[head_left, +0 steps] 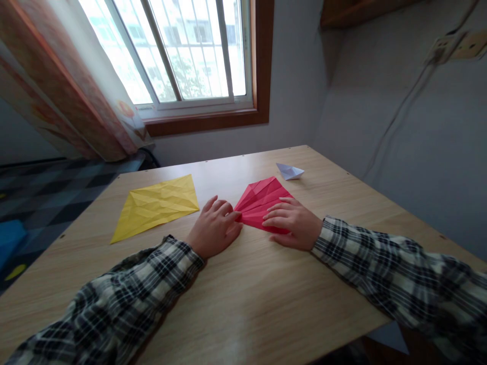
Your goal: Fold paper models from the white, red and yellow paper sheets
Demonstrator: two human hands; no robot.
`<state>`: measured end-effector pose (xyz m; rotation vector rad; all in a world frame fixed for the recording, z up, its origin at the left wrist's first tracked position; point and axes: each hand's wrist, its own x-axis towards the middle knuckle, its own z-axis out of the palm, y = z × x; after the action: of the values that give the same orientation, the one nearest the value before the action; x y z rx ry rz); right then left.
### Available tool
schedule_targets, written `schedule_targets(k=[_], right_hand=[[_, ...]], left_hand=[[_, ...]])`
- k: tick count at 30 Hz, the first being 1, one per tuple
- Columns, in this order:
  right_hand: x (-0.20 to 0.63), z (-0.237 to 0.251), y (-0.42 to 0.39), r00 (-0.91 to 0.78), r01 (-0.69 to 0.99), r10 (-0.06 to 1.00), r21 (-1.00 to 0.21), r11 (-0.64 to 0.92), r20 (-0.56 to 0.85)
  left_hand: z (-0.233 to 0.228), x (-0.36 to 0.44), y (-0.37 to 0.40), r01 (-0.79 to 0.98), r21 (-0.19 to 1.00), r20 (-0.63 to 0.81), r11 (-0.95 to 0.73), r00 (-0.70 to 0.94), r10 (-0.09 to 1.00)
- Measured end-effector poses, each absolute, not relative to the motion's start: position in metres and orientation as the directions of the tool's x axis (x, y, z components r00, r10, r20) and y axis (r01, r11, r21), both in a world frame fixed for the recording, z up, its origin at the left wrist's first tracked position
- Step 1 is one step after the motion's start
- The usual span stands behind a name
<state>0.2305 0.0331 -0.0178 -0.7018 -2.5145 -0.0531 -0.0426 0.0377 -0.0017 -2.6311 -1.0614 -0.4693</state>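
A creased, four-cornered sheet of red paper point(262, 198) lay on the pale wood-grain worktop point(243, 304), between the person's two hands, with fold lines running out from its narrow left corner. The left hand point(215, 226) was at that corner, its thumb and forefinger covering the tip; because the fingers hid the point of contact, it could not be told whether they pinched the paper or only pressed it. The right hand point(294, 223) lay open, palm down, fingers slightly spread over the right part of the sheet, grasping nothing; it hid that side's lower corner and part of the edge.

To the left, well apart from the red sheet, a creased sheet of yellow paper point(160, 205) lay in full view. Beyond the right hand, near the red sheet's far corner, stood a small folded white paper boat point(290, 172).

Black-and-white plaid sleeves point(114, 299) covered both forearms and were cut off by the frame. Under the right sleeve, past the worktop's near edge, a pale, pointed piece point(390, 337) showed only in part, too dim to identify. A bright blue thing point(9, 241) was cut off at the left border, its shape unclear. Behind the barred window point(190, 45), glare washed out most of the buildings.
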Motion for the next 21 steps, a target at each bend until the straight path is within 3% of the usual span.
schedule_targets(k=[4,8,21], right_hand=[[0.2322,-0.0196,0.0358,-0.745,0.519,0.518,-0.123,0.846,0.421],[0.2327,-0.0195,0.0367,-0.735,0.529,0.525,-0.120,0.840,0.429],[0.2308,-0.0166,0.0340,-0.668,0.603,0.567,-0.096,0.792,0.482]], left_hand=[[-0.0029,-0.0422,0.0397,0.677,-0.058,0.372,-0.734,0.697,0.613],[-0.0038,-0.0422,0.0425,0.652,0.003,0.334,-0.759,0.714,0.615],[-0.0042,-0.0431,0.0449,0.616,0.018,0.339,-0.788,0.738,0.584]])
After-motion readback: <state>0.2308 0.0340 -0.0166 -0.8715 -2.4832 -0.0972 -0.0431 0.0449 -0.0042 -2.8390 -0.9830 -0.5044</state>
